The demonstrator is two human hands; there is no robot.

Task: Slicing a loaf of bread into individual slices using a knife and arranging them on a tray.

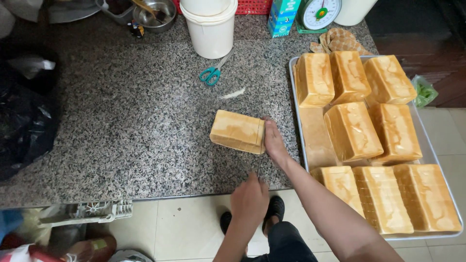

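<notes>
Bread loaf [237, 131], golden, rectangular: lies on its side on the speckled granite desk [136, 126], near the front edge, just left of the metal tray [297, 97]. Right hand [273, 140]: palm and fingers pressed flat against the loaf's right end, touching it; grip not closed around anything. Left hand [250, 198]: below the loaf at the desk's edge, fist closed on a thin knife [258, 167] whose blade points up toward the loaf's right end; whether the blade touches the bread cannot be told. Tray: to the right of the loaf, holding further loaves [352, 130] in three rows. Scissors [213, 72], teal-handled: on the desk beyond the loaf, well apart. White bucket [211, 29]: behind the scissors. Kitchen scale [319, 14]: at the far edge.
</notes>
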